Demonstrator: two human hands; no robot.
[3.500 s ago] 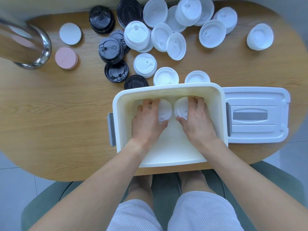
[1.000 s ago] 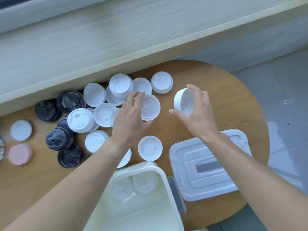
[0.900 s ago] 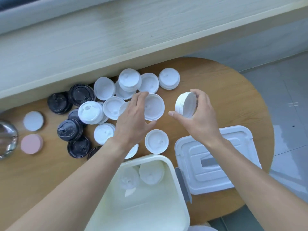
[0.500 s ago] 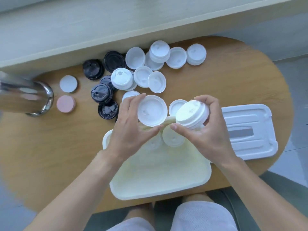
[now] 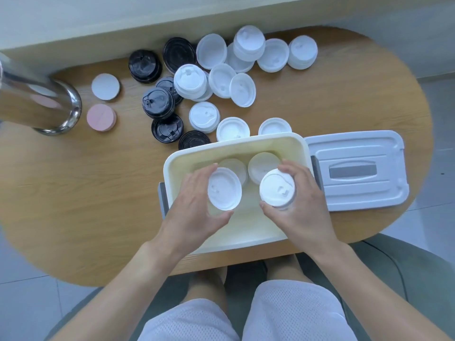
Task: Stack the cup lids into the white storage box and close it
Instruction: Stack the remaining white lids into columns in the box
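Observation:
The open white storage box (image 5: 172, 163) sits at the table's near edge. Two white lid piles (image 5: 263, 163) lie against its far wall. My left hand (image 5: 194, 207) holds a single white lid (image 5: 224, 188) over the box's left half. My right hand (image 5: 300, 200) grips a short stack of white lids (image 5: 277, 188) over the right half. The box's flat lid (image 5: 357, 168) lies to the right on the table. Several loose white lids (image 5: 221, 80) and black lids (image 5: 158, 103) are spread across the far side of the table.
A shiny metal cylinder (image 5: 37, 104) lies at the far left. Beside it sit a white disc (image 5: 105, 86) and a pink disc (image 5: 101, 117). A pale wooden ledge (image 5: 98, 23) runs behind the oval table (image 5: 86, 193). My knees and a green chair are below.
Both hands left the box, reached to the far pile, each took white lids, and have come back over the open box. The view has tilted down again.

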